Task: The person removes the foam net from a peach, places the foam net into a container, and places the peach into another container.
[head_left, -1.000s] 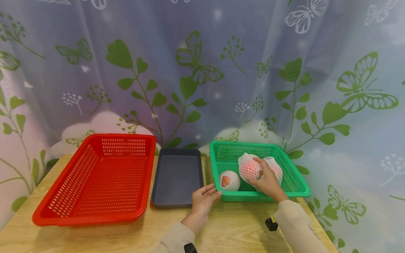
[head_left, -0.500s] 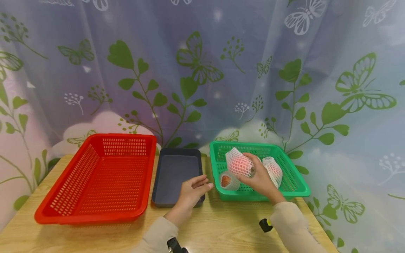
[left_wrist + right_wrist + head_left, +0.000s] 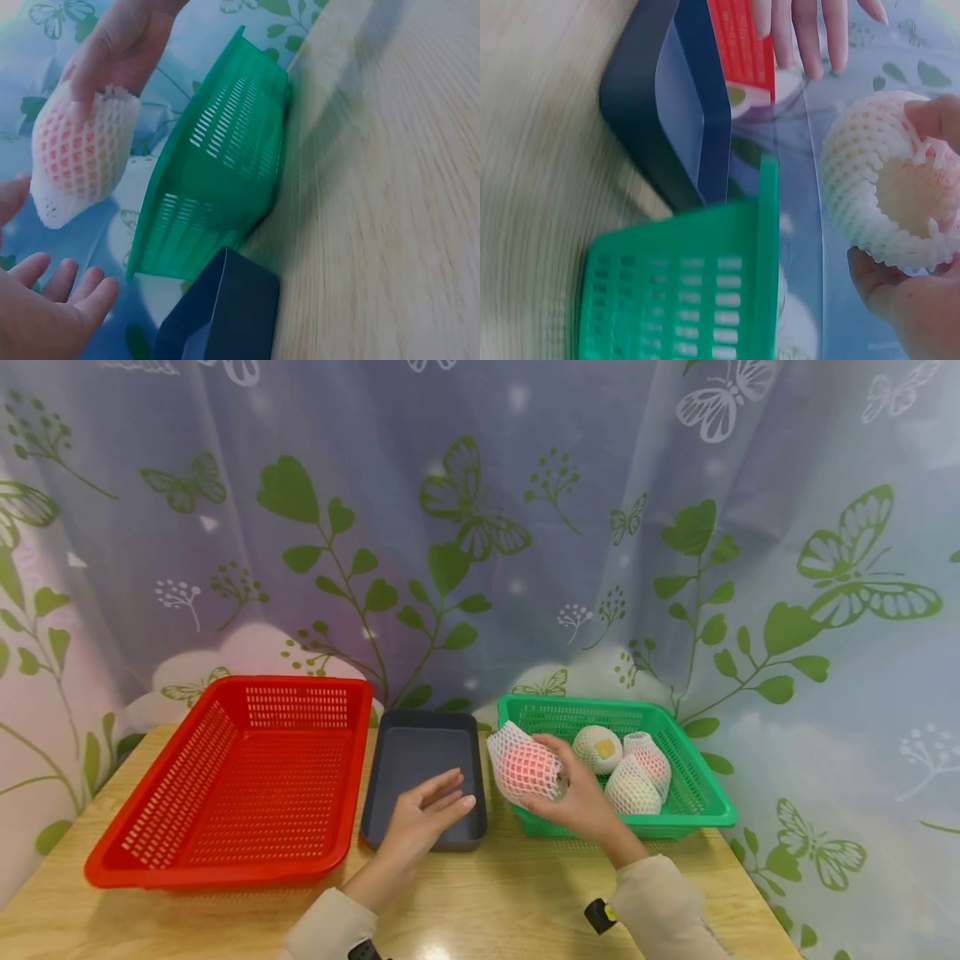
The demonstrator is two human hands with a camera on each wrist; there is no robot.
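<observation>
Wooden table (image 3: 495,910), butterfly-patterned curtain (image 3: 517,610) behind

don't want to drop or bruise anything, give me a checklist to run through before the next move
1. Right hand has the fruit: ok, gripped from opposite sides.
2. Fruit clear of the green basket: ok, a gap shows in the left wrist view.
3. Left hand free: ok, it holds nothing.
4. Net off the fruit: not ok, it is wrapped round it.
5. Fruit unbruised: cannot tell, net and hand cover much of it.
</observation>
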